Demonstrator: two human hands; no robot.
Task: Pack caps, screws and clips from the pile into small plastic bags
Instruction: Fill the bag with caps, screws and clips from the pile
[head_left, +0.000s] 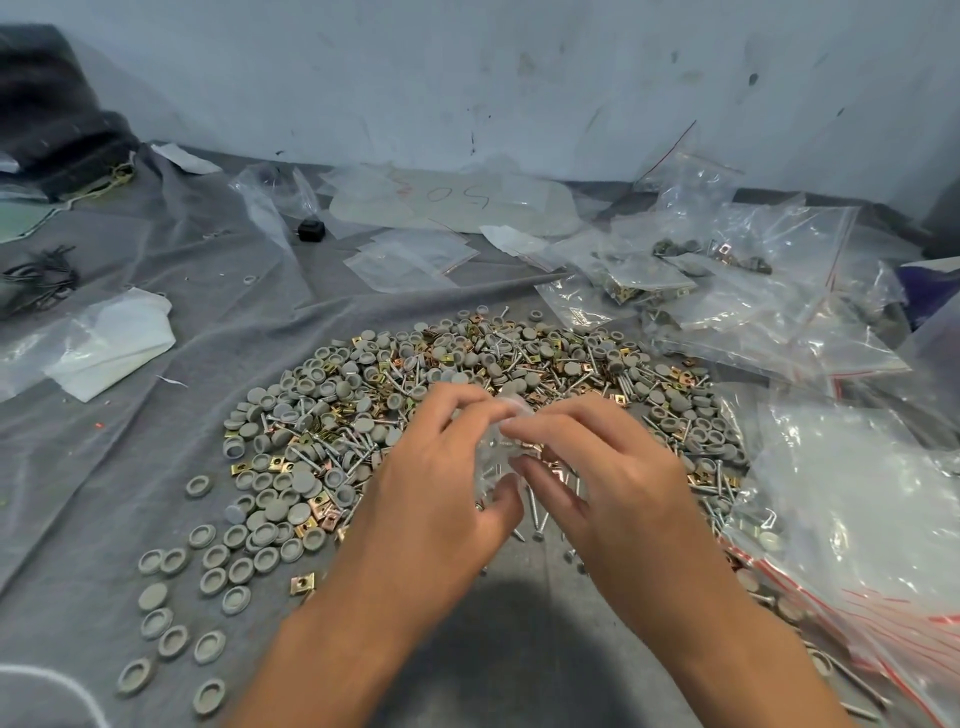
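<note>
loose caps strewn toward cloth's near-left edge, within reach | left hand pinches small bag by its rim, likely holding the mouth open | right hand pinches opposite rim above pile mid-cloth | filled bags parked far-right corner

Your hands meet above the near edge of the pile. Loose caps lie to its left. Bags lie right and behind.

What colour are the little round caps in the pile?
The round plastic caps are grey, seen clearest in the head view.
</note>
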